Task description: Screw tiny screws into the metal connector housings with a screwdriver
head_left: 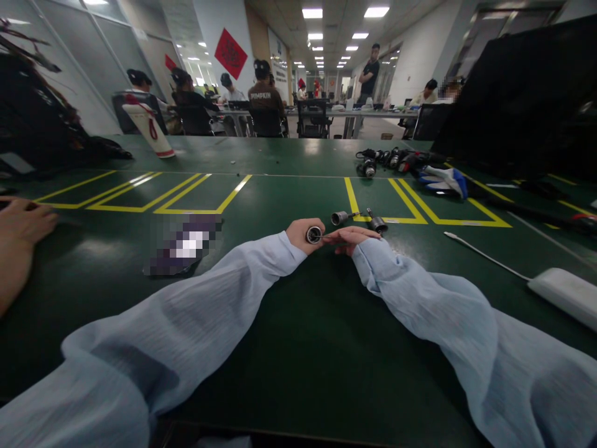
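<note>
My left hand point(302, 234) is wrapped round a round metal connector point(314, 234), its open end facing me, above the green table point(298, 348). Just right of it, my right hand point(351, 239) has its fingers pressed together on a thin, rod-like piece point(324, 237) that reaches into the connector's opening. What the piece is cannot be made out. Beyond my right hand, two more metal connectors lie on the table, one point(339, 218) on its side and another point(377, 224) beside it to the right.
A pixelated dark pouch point(186, 246) lies left; another person's hand point(25, 218) rests at the far left. Cables with connectors point(368, 167), blue-white gloves point(443, 180), a white device point(566, 292) and its cable are on the right. A white cup point(149, 129) stands back left.
</note>
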`<state>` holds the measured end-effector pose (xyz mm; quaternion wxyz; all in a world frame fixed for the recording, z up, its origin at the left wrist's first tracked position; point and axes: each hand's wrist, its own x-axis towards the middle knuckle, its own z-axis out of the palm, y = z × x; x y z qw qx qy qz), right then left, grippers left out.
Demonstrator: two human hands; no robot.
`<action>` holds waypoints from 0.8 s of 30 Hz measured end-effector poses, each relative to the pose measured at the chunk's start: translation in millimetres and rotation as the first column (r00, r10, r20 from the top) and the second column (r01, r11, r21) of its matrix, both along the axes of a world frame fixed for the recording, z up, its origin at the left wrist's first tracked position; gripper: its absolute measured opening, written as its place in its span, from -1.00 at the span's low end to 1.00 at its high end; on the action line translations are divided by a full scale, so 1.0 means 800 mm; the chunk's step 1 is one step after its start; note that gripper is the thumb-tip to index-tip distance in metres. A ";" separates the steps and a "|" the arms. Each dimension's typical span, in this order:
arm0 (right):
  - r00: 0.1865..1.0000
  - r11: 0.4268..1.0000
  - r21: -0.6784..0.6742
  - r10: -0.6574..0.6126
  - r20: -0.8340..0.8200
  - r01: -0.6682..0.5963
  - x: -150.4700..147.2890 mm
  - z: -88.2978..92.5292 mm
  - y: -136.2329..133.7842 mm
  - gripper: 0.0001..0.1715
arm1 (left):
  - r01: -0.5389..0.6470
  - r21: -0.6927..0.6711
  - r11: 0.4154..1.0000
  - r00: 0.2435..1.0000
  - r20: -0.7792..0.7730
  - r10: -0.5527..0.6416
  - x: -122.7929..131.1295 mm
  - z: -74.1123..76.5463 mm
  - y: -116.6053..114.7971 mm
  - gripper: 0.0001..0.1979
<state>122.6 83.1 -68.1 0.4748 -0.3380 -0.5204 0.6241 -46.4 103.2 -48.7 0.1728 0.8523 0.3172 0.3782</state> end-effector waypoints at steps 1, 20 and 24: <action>0.999 0.999 -0.017 0.034 -0.028 -0.035 0.001 0.001 0.000 -0.79 | 0.017 -0.023 1.000 0.999 0.029 -0.017 0.000 0.000 0.000 -0.88; 0.992 0.986 0.116 -0.116 -0.056 0.122 0.000 0.022 -0.029 -0.87 | -0.027 -0.064 0.998 0.995 0.091 0.033 0.005 0.005 -0.005 -0.84; 0.981 0.969 0.168 -0.188 0.039 0.179 -0.004 0.028 -0.036 -0.88 | -0.057 -0.005 0.998 0.998 -0.012 0.057 0.004 0.005 -0.004 -0.89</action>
